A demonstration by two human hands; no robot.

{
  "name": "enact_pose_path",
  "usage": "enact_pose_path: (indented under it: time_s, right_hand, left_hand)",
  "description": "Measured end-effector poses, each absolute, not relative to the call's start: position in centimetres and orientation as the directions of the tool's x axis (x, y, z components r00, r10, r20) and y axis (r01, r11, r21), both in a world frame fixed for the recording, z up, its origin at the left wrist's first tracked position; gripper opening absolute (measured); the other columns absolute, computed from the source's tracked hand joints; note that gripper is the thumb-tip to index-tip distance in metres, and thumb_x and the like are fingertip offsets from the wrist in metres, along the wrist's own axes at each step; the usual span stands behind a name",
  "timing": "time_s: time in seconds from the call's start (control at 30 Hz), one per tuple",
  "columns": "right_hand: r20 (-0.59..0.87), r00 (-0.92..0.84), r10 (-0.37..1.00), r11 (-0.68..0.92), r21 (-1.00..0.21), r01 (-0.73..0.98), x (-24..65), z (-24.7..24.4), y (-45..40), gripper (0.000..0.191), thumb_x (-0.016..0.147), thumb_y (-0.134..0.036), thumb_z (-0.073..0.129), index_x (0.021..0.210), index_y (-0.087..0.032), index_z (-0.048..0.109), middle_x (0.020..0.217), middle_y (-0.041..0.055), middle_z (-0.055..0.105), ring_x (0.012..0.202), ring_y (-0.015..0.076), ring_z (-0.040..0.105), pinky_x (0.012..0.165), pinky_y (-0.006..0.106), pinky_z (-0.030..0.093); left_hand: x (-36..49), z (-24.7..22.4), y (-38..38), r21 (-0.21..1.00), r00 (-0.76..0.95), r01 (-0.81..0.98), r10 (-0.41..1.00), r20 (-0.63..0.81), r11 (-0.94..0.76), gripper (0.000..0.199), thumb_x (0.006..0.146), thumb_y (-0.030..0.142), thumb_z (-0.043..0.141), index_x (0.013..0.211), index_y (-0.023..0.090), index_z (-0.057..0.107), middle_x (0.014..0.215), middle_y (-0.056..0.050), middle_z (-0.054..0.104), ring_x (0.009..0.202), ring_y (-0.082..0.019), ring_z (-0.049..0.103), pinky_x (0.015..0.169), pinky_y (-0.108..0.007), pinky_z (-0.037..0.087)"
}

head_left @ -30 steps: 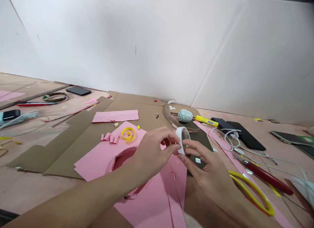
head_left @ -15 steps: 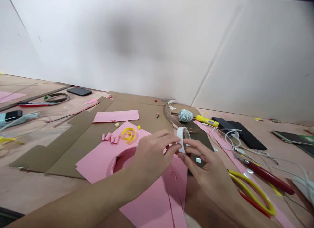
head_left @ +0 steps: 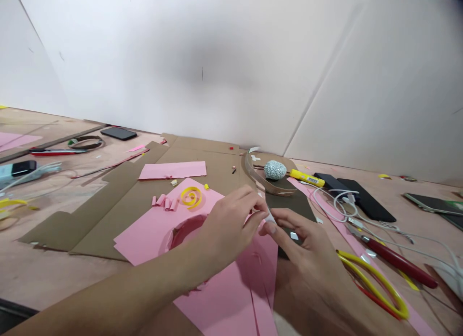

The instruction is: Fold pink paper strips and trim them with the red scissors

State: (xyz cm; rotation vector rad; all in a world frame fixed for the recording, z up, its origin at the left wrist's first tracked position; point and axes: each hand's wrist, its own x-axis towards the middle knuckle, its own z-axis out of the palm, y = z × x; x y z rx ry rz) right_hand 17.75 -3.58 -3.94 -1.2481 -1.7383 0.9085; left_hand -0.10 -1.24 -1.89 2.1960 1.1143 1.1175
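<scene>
My left hand [head_left: 233, 220] and my right hand [head_left: 307, 244] meet over the pink paper, fingertips pinched together. Between them is the white roll of tape [head_left: 269, 217], of which just a small white part shows; my fingers hide the rest. Below my left hand lies pink paper [head_left: 148, 230] with a round pink paper band [head_left: 177, 232] on it, partly covered by my wrist. A yellow paper spiral [head_left: 191, 197] and several small pink paper rolls [head_left: 168, 203] rest on the paper, left of my hands.
Brown cardboard [head_left: 104, 225] lies underneath. Behind my hands are a speckled ball [head_left: 275, 170] and a yellow glue stick [head_left: 306, 178]. To the right lie a red-handled knife [head_left: 398, 261], yellow-handled scissors [head_left: 376, 283], white cables [head_left: 336, 206] and black phone [head_left: 369, 201]. A white board [head_left: 217, 100] stands behind.
The tape roll, upright with its ring visible before, has turned and dropped so that my fingers mostly cover it. My hands stay close together in nearly the same place.
</scene>
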Motion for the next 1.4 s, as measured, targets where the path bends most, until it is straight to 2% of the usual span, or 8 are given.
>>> enact_pose_path:
  time_s: [0.1,0.27,0.53,0.7,0.8,1.03,1.23,1.4]
  right_hand:
    - [0.119,-0.300,0.947,0.211,-0.931,0.297,18.0,-3.7,-3.2,0.028,0.097,-0.043,0.054,0.089,-0.022,0.071,0.086,0.0038,0.073,0.084,0.0216,0.068,0.076,0.032,0.051]
    - [0.057,-0.313,0.948,0.101,-0.987,0.124,18.0,-3.9,-3.1,0.026,0.094,-0.045,0.061,0.089,-0.020,0.069,0.084,0.0038,0.072,0.080,0.0185,0.066,0.074,0.028,0.050]
    - [0.084,-0.218,0.972,0.149,-0.943,0.298,18.0,-3.8,-3.4,0.028,0.095,-0.045,0.058,0.085,-0.021,0.065,0.075,0.0010,0.066,0.073,0.0166,0.059,0.066,0.028,0.043]
    - [0.066,-0.305,0.950,0.155,-0.948,0.277,18.6,-3.6,-3.0,0.026,0.098,-0.044,0.053,0.097,-0.021,0.067,0.074,-0.0006,0.064,0.072,0.0156,0.055,0.067,0.027,0.041]
    - [0.086,-0.316,0.945,0.190,-0.929,0.317,18.7,-3.7,-2.9,0.024,0.098,-0.041,0.052,0.100,-0.022,0.067,0.078,0.0000,0.066,0.075,0.0165,0.059,0.069,0.028,0.043]
    - [0.211,-0.196,0.958,0.285,-0.780,0.557,18.0,-3.9,-3.1,0.022,0.097,-0.037,0.052,0.089,-0.023,0.067,0.083,0.0004,0.072,0.079,0.0192,0.067,0.069,0.029,0.044]
    - [0.300,-0.198,0.933,0.355,-0.683,0.639,18.2,-4.2,-3.3,0.020,0.095,-0.031,0.050,0.091,-0.024,0.068,0.085,0.0003,0.075,0.077,0.0205,0.067,0.067,0.030,0.045]
    - [0.371,-0.190,0.909,0.390,-0.596,0.702,18.0,-4.5,-3.3,0.020,0.094,-0.028,0.051,0.090,-0.024,0.070,0.086,0.0002,0.075,0.076,0.0206,0.067,0.067,0.030,0.044]
  left_hand:
    - [-0.1,-2.2,-1.4,0.588,0.382,0.461,0.746,0.545,-0.665,0.015,0.093,0.014,0.056,0.080,0.018,0.062,0.086,-0.002,0.065,0.081,-0.015,0.060,0.072,-0.028,0.044]
    - [-0.1,-2.8,-1.4,0.527,0.399,0.434,0.681,0.614,-0.730,0.013,0.089,0.010,0.059,0.079,0.018,0.063,0.080,-0.001,0.069,0.074,-0.014,0.061,0.069,-0.027,0.044]
    - [0.0,-2.1,-1.8,0.674,0.366,0.364,0.764,0.532,-0.643,0.013,0.085,0.008,0.061,0.079,0.018,0.064,0.077,0.002,0.069,0.071,-0.011,0.061,0.067,-0.023,0.045]
    - [0.1,-1.7,-1.7,0.783,0.316,0.306,0.834,0.453,-0.542,0.021,0.083,0.006,0.060,0.099,0.018,0.063,0.079,0.003,0.066,0.070,-0.010,0.062,0.067,-0.021,0.048]
    - [0.1,-1.5,-1.6,0.793,0.333,0.336,0.852,0.405,-0.508,0.024,0.083,0.004,0.059,0.100,0.017,0.069,0.082,0.002,0.069,0.073,-0.011,0.063,0.068,-0.021,0.048]
    - [0.3,-1.3,-1.4,0.811,0.318,0.413,0.900,0.298,-0.415,0.022,0.082,0.007,0.057,0.080,0.021,0.073,0.076,0.004,0.073,0.069,-0.011,0.062,0.065,-0.024,0.046]
    - [0.3,-1.7,-1.2,0.871,0.287,0.420,0.948,0.138,-0.254,0.007,0.083,0.023,0.066,0.082,0.024,0.073,0.076,0.005,0.074,0.072,-0.014,0.065,0.065,-0.026,0.047]
    - [0.2,-1.9,-0.8,0.861,0.279,0.447,0.952,0.122,-0.242,0.006,0.082,0.023,0.069,0.082,0.024,0.075,0.074,0.004,0.074,0.071,-0.015,0.066,0.066,-0.027,0.046]
